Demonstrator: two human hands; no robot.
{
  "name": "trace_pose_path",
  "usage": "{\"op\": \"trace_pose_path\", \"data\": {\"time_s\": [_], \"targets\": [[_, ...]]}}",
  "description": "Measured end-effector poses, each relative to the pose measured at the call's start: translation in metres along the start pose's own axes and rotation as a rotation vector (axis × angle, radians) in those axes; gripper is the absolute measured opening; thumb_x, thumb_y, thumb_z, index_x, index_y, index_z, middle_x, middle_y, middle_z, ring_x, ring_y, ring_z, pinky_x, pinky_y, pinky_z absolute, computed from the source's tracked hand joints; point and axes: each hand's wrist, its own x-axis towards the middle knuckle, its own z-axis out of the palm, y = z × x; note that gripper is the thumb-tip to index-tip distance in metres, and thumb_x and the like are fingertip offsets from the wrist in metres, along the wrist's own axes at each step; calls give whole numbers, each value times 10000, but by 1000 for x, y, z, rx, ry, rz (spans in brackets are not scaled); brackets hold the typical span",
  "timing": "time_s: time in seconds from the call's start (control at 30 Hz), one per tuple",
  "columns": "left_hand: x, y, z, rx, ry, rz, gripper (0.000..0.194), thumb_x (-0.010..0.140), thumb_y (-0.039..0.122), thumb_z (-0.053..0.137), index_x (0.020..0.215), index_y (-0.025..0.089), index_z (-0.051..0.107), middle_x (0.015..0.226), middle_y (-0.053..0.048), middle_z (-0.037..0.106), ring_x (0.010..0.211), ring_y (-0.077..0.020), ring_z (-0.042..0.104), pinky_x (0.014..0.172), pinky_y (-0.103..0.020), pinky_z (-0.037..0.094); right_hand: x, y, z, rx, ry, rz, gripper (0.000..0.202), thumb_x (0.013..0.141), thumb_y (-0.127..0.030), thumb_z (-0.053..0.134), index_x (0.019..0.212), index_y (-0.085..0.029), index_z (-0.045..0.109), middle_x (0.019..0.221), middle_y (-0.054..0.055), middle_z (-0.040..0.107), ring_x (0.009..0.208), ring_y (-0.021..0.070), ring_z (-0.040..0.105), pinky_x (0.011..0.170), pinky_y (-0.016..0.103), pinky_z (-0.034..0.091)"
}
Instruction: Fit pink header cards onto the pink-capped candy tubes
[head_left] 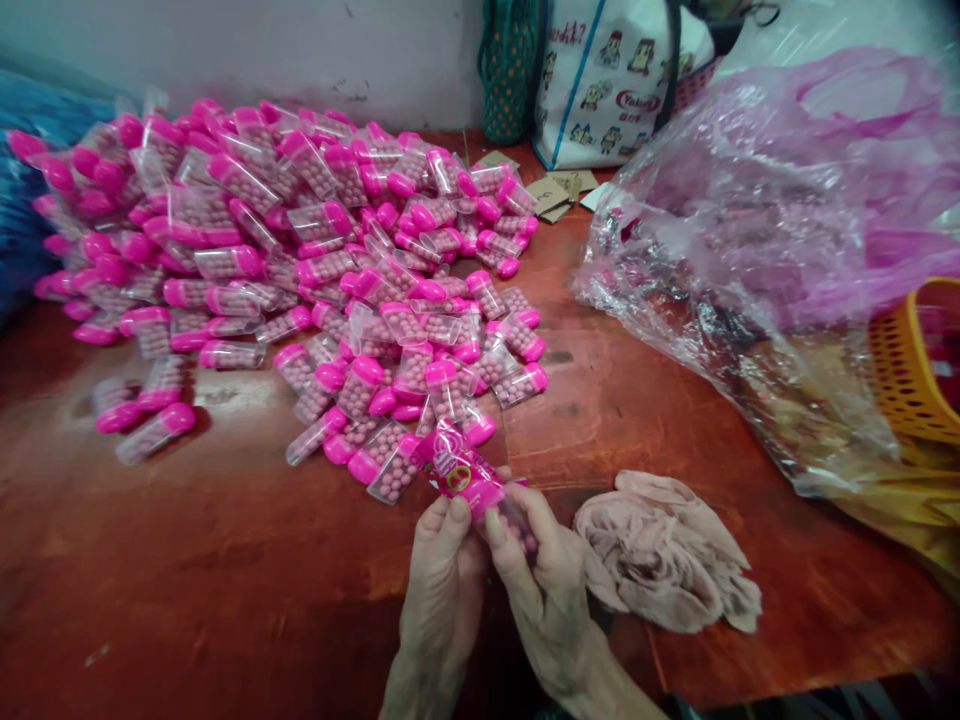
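Note:
A pink printed wrapper (459, 466) is pinched between my two hands at the near edge of the pile. My left hand (442, 560) grips its left side, with the thumb on top. On the right side, my right hand (544, 560) holds a clear container of pink balls (517, 525) against the wrapper; its far end is hidden by the fingers. Just beyond my hands lies a large pile of clear containers with bright pink caps (364, 385), filled with small pink balls.
A crumpled beige cloth (660, 550) lies right of my hands. Clear and pink plastic bags (720, 210) and a yellow basket (907, 365) are at the right. A printed white bag (607, 85) and cardboard pieces (551, 195) stand or lie at the back.

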Motion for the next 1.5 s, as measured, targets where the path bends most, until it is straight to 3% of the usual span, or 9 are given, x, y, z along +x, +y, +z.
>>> {"op": "trace_pose_path", "data": {"time_s": [0.17,0.4,0.5,0.63,0.83,0.93,1.1,1.37,1.5], "targets": [[1,5,-2,52,-74,-27,320,640,346,731,882,138,719,815,-86,707,758,-225,655,708,-338,537,3,-4,1,50,-54,124,125,906,-293,458,922,-223,561,665,-52,584,573,88,543,551,165,418],[-2,4,3,31,0,25,244,686,253,703,906,147,716,803,-81,712,720,-200,660,691,-313,540,3,-2,7,100,-4,156,190,898,-315,465,1041,-209,530,741,-21,621,648,110,594,602,181,450],[2,8,0,34,6,58,244,706,262,686,915,136,709,861,-93,711,736,-199,659,707,-321,536,4,-2,3,122,-82,197,237,873,-331,509,1071,-201,519,810,-1,631,675,123,585,592,193,449],[10,15,-5,40,26,127,196,682,272,703,806,121,712,833,-97,712,727,-205,657,715,-334,531,5,-3,-1,153,-204,227,196,875,-351,504,977,-198,570,715,-21,596,577,100,538,499,175,409],[8,13,-3,161,-5,119,100,680,208,702,735,124,706,667,-57,693,624,-159,634,637,-270,518,5,-7,0,137,-129,261,190,877,-334,497,939,-181,591,643,-30,559,531,88,511,475,166,398],[4,13,-2,204,-57,88,83,694,180,684,754,126,702,661,-50,687,544,-127,596,534,-226,494,7,-6,0,261,-129,299,182,865,-340,512,892,-173,579,598,-47,514,479,75,478,431,159,377],[3,19,-5,200,-84,7,195,713,252,666,842,110,702,606,-41,656,385,-84,488,367,-196,413,9,-3,1,459,-236,374,95,773,-231,604,732,-167,547,511,-71,510,362,46,425,367,147,350],[-5,10,-4,246,-155,-44,182,668,259,701,786,120,701,525,-19,613,339,-109,500,317,-214,405,12,2,-3,524,-237,560,187,667,-229,640,524,-142,556,364,-61,508,253,29,383,271,119,282],[-9,6,-5,235,-208,-70,153,676,268,701,736,128,684,487,-11,598,370,-136,544,367,-240,453,12,4,-6,552,-229,618,158,589,-173,674,469,-133,578,338,-57,506,247,31,393,265,119,288]]}}
